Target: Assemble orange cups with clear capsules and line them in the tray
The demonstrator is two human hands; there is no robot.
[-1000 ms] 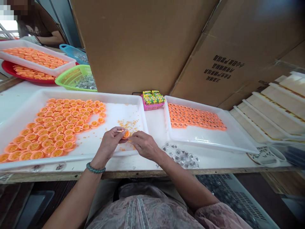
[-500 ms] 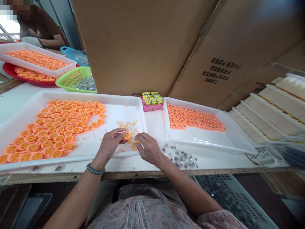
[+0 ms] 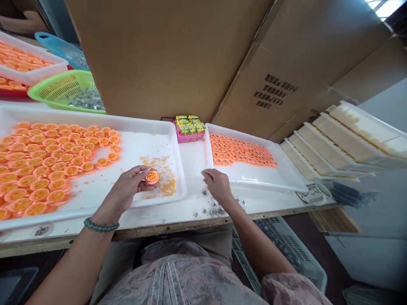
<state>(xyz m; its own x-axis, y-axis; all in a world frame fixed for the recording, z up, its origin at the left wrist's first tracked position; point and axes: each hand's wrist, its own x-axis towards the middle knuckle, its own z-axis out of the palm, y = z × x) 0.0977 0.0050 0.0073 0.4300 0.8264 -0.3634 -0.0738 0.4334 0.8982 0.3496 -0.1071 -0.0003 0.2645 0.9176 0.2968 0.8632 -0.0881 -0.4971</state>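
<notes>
My left hand (image 3: pixel 129 188) pinches a small orange cup (image 3: pixel 152 176) holding yellow beads, above the near right part of a big white tray (image 3: pixel 177 161). That tray carries rows of filled orange cups (image 3: pixel 51 165) and a scatter of loose yellow beads (image 3: pixel 162 178). My right hand (image 3: pixel 216 184) hangs knuckles-up over the small clear caps (image 3: pixel 213 208) on the table between the two trays. Its fingers are curled down at the caps; I cannot see whether they hold one.
A second white tray (image 3: pixel 286 180) on the right holds capped orange pieces (image 3: pixel 241 153). A pink basket of yellow boxes (image 3: pixel 188 127) stands between the trays. Cardboard boxes (image 3: pixel 178 55) wall the back. A green basket (image 3: pixel 63 89) sits back left; stacked trays (image 3: pixel 343 144) far right.
My right hand left the orange cup and moved right, down to the clear caps. The left hand kept the cup. The view swung to the right.
</notes>
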